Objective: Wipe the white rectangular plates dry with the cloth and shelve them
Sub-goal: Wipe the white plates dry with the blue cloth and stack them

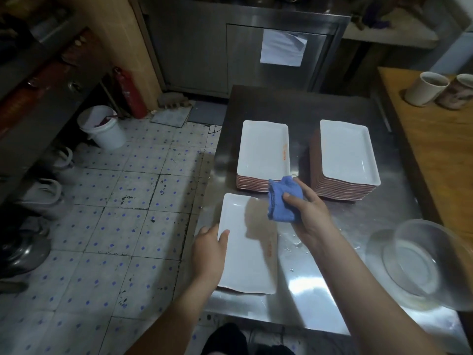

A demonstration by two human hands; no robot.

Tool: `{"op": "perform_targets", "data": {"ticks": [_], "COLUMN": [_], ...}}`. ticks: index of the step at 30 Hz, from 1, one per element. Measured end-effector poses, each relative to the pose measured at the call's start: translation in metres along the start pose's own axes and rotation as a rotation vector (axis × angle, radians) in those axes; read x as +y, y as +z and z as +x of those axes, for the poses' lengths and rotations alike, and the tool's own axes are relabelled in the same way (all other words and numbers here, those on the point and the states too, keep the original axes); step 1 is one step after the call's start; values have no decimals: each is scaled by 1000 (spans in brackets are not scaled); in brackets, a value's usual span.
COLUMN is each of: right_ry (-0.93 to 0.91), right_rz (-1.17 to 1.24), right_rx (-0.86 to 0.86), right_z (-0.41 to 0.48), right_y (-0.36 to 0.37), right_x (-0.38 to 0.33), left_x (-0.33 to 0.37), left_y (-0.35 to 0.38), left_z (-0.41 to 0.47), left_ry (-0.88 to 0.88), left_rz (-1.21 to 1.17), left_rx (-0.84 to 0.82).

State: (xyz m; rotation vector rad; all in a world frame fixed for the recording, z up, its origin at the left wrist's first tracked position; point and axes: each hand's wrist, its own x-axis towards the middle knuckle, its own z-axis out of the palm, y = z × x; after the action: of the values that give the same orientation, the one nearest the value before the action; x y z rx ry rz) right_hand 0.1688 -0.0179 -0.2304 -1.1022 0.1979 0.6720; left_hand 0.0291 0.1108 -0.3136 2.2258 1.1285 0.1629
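Two bare forearms reach over a wet stainless steel table (358,226). The left hand (208,252) grips the left rim of a white rectangular plate (248,262) lying at the table's near edge, thumb on top. The right hand (307,213), held apart, clutches a crumpled blue cloth (282,198) just above the plate's far right corner. Beyond stand a left stack of matching plates (263,149) and a taller right stack (348,152). A clear glass bowl (419,262) sits at right.
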Motion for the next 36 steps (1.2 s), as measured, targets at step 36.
{"op": "perform_targets", "data": {"ticks": [36], "right_ry": [-145], "right_rz": [-344], "right_rx": [369], "right_z": [84], "right_y": [26], "right_x": [-22], "left_x": [121], "left_y": [20], "left_z": [212], "left_ry": [4], "left_rz": [-131], "left_rx": [-160]}}
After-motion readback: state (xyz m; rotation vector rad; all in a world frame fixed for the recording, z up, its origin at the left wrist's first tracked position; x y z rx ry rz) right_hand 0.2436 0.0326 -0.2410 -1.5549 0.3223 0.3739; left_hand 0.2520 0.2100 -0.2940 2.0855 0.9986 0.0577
